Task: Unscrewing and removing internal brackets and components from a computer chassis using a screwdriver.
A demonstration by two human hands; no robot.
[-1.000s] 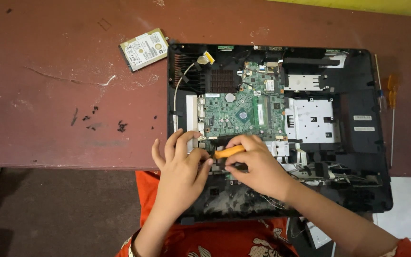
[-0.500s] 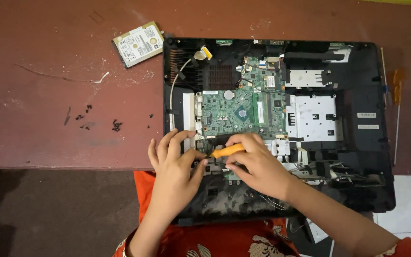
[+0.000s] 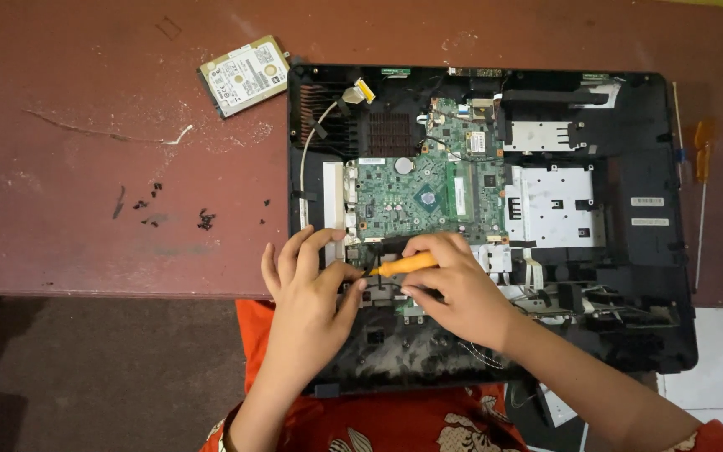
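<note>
Holding an orange screwdriver [image 3: 405, 265] in my right hand [image 3: 460, 289], fingers clamped round its handle; the tip points left, toward my left hand [image 3: 307, 293], and meets the lower edge of the green board [image 3: 416, 201]. Left hand rests on the chassis [image 3: 629, 251] at the board's lower left corner, fingers spread and slightly curled, thumb pressed near the screwdriver tip; they grip nothing that I can see.

Chassis: black, opened, lying flat on the reddish tabletop [image 3: 85, 209], its near edge overhanging toward my lap. Board sits in the middle of it, with silver shield plates [image 3: 554, 205] just to its right.

Hard drive [image 3: 244, 75] lies on the tabletop just off the chassis's upper left corner, tilted. Small black screws [image 3: 205, 220] scattered left of the chassis. Second orange-handled driver [image 3: 701, 159] lies beside the chassis's right edge.
</note>
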